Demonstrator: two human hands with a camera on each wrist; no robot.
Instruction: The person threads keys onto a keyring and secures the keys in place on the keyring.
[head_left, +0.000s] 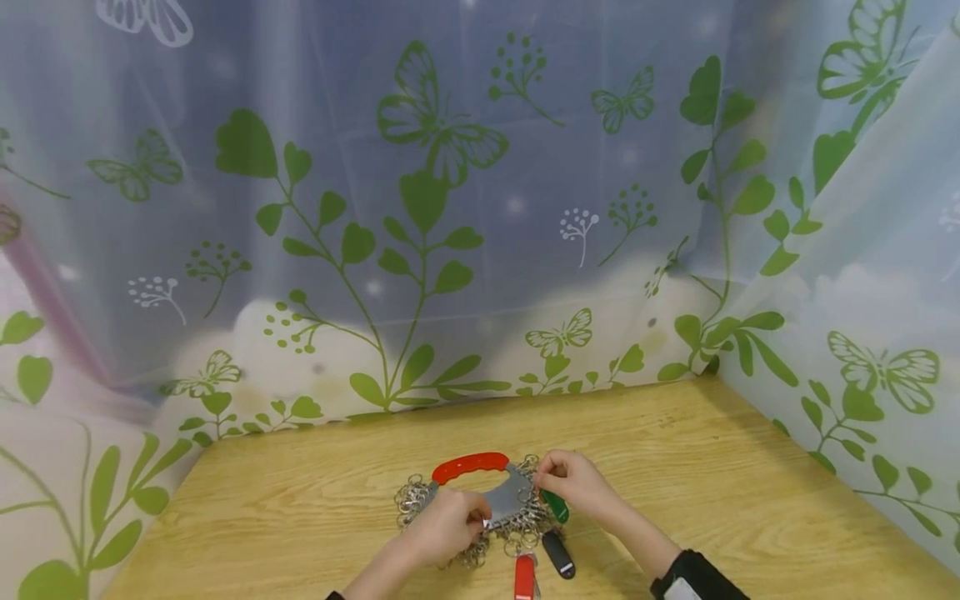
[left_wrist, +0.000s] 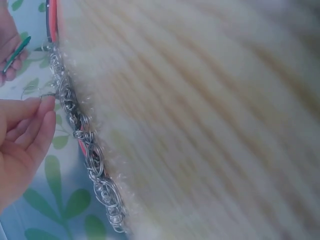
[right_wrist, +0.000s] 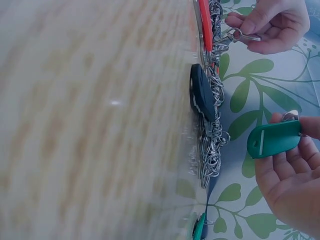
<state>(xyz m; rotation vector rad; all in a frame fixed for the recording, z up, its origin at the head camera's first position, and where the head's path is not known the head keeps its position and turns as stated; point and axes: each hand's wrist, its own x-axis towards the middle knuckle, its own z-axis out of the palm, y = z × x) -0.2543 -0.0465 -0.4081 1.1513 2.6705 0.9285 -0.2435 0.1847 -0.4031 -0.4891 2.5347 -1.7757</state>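
Tabletop (head_left: 750, 483) spans the lower frame; I see the left hand (head_left: 446, 527) tightly pinching a clip (right_wrist: 245, 36), right hand (head_left: 581, 485) a green tag (right_wrist: 274, 139).

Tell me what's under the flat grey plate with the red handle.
Silvery metal rings show along the edges of the plate; whatever lies beneath its middle is covered from view.

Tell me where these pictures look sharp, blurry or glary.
Head view: the red handle shows clearly; left wrist view: the wooden tabletop is blurred and streaky, the metal rings crisper; right wrist view: the wooden tabletop is soft too, with a small bright spot of glare, while the green tag in the right hand looks clearer.
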